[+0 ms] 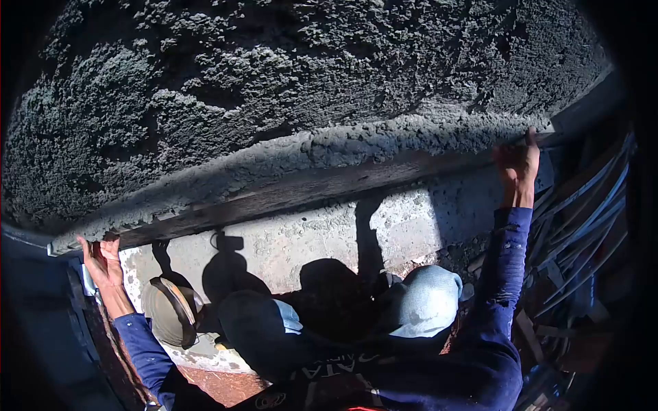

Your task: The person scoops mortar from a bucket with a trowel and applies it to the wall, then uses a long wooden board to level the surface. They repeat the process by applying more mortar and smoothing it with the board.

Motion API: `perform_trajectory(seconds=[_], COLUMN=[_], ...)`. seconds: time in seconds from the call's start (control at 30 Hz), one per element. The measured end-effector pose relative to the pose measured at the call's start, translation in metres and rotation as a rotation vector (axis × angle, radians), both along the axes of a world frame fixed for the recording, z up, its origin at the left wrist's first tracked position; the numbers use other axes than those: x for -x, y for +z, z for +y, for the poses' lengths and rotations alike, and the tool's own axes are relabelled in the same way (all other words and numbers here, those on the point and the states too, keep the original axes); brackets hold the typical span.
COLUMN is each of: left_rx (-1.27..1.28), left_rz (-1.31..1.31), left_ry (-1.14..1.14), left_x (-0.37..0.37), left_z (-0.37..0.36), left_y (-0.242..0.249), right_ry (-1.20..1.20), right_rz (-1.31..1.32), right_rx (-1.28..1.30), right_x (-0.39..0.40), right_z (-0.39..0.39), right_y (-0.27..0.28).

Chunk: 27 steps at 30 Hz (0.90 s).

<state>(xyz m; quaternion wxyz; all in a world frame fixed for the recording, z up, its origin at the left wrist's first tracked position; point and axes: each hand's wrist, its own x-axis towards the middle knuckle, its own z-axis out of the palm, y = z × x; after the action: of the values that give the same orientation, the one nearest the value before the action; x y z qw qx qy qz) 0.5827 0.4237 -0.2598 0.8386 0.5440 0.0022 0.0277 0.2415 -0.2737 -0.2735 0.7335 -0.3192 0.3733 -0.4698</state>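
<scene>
Shirt [418,380] "ATA" (rest unclear) | left hand [104,264], right hand [518,163] holding mortar-laden board [308,154]

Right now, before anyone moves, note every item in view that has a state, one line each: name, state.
left hand, holding the long board near one end
right hand, holding near its other end
long board, against the wall, its edge loaded with grey mortar
wall, rough, mortar-coated
grey mortar, lumpy
bucket, partly sunlit; whether tilted, unclear
thin strips, loosely tangled
ledge, spattered, partly shadowed

Bucket [163,316] at left; thin strips [595,205] heaped right.
</scene>
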Motion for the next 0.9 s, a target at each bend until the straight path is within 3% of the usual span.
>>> perform_trajectory(seconds=[0.1,0.17,0.23,0.27,0.3,0.33,0.37,0.43,0.5,0.57,0.63,0.7,0.77,0.8,0.83,0.9], left_rx=[0.019,0.019,0.131,0.168,0.16,0.159,0.163,0.14,0.122,0.095,0.097,0.085,0.036,0.021,0.003,0.042], left_rz=[0.087,0.023,-0.098,-0.124,-0.073,-0.037,-0.007,0.034,0.077,0.105,0.088,0.095,0.014,-0.009,0.031,0.12], left_ry=[-0.009,0.054,-0.295,-0.315,-0.128,-0.133,-0.14,-0.043,-0.033,0.063,-0.063,0.043,-0.063,0.164,0.208,-0.476], left_x=[0.028,0.058,0.068,0.063,0.077,0.084,0.086,0.086,0.061,0.044,0.015,-0.012,-0.054,-0.04,-0.028,-0.07], left_z=[-0.053,-0.106,-0.119,-0.119,-0.147,-0.154,-0.16,-0.16,-0.115,-0.083,-0.029,0.009,0.081,0.053,0.034,0.11], left_y=[0.028,0.037,0.023,0.002,0.0,-0.009,-0.018,-0.036,-0.072,-0.081,-0.088,-0.079,-0.078,-0.053,-0.029,-0.037], right_ry=[-0.05,0.006,-0.094,-0.025,0.042,0.026,-0.121,-0.218,0.211,0.059,-0.03,0.067,0.044,0.064,0.018,0.022], right_rz=[-0.008,-0.086,-0.165,-0.198,-0.228,-0.205,0.041,0.115,-0.041,0.208,0.262,0.101,0.104,0.101,0.087,-0.007], right_rx=[-0.034,0.094,-0.019,-0.005,0.011,-0.036,0.0,-0.134,-0.023,-0.021,-0.153,-0.027,-0.033,-0.005,0.031,0.079], right_x=[0.038,0.05,0.053,0.062,0.073,0.08,0.065,0.059,0.075,0.041,0.014,-0.001,-0.01,-0.01,-0.012,-0.003], right_z=[-0.075,-0.104,-0.123,-0.14,-0.158,-0.177,-0.137,-0.138,-0.177,-0.075,-0.029,0.003,0.023,0.031,0.043,0.008], right_y=[0.017,0.018,0.021,0.012,0.002,-0.016,-0.007,-0.039,-0.12,-0.078,-0.064,-0.052,-0.018,0.004,0.029,0.035])
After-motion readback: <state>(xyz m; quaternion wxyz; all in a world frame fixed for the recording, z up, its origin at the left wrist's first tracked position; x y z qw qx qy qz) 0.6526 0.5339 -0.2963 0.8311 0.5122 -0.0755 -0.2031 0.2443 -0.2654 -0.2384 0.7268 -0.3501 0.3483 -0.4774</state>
